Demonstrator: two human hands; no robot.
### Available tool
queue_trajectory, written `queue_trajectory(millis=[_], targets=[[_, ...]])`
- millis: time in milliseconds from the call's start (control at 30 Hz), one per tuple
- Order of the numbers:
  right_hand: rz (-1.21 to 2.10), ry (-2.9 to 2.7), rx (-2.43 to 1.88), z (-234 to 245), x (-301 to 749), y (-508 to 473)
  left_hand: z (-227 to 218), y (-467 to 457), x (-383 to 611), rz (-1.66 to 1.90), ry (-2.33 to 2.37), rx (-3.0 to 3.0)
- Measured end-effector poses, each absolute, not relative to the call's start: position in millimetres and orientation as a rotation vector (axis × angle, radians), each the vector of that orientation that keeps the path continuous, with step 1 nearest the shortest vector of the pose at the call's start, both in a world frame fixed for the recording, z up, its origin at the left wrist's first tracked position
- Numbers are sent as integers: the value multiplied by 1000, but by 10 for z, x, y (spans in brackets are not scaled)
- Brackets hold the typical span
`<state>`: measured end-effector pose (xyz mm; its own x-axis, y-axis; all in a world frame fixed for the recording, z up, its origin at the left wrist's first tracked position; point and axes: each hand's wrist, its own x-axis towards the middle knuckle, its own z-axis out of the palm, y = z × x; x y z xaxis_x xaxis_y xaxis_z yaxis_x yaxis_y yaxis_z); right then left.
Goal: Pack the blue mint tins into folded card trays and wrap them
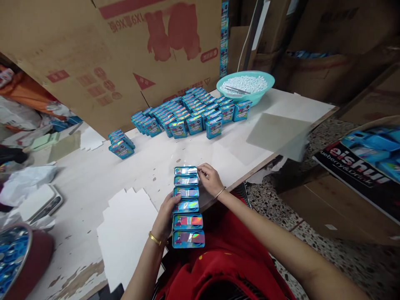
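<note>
A row of small blue candy tins (pixel 186 205) runs from the table edge toward my body, each with a shiny strip on its upper face. My left hand (pixel 165 213) grips the row from the left, its thumb lying on a middle tin; its other fingers are mostly hidden. At the row's far right end, my right hand (pixel 211 180) has its fingers closed at the side of the farthest tin (pixel 185 171). Further back, many similar tins (pixel 178 129) stand upright in packed rows on the white table (pixel 146 162).
A turquoise basin (pixel 256 98) of white pellets holds a metal tool. A large carton (pixel 175 46) stands behind the tins. White sheets (pixel 125 233) lie left, near a dark red tub (pixel 34 258) of blue pieces. A grey sheet (pixel 276 133) overhangs the right edge. A short tin group (pixel 121 148) stands apart.
</note>
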<state>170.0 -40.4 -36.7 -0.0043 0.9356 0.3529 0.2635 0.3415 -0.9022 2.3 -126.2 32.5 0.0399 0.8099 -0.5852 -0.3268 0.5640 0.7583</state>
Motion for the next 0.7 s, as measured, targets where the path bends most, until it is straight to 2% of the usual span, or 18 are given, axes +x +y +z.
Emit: queue_trajectory(millis=[133, 267, 433, 533, 700], targets=[[752, -1581, -1144, -399, 1666, -396, 260, -1155, -190, 958, 1549, 911], [642, -1705, -1188, -399, 1658, -417, 188, -906, -412, 899, 1768, 1625], [376, -1962, -1470, -298, 1695, -429, 61, -422, -393, 430, 1870, 2438], [237, -2044, -1582, -215, 1684, -415, 47, -227, -338, 317, 1882, 2589], [205, -1986, -1528, -164, 1642, -437, 91, -130, -340, 521, 1905, 2616]])
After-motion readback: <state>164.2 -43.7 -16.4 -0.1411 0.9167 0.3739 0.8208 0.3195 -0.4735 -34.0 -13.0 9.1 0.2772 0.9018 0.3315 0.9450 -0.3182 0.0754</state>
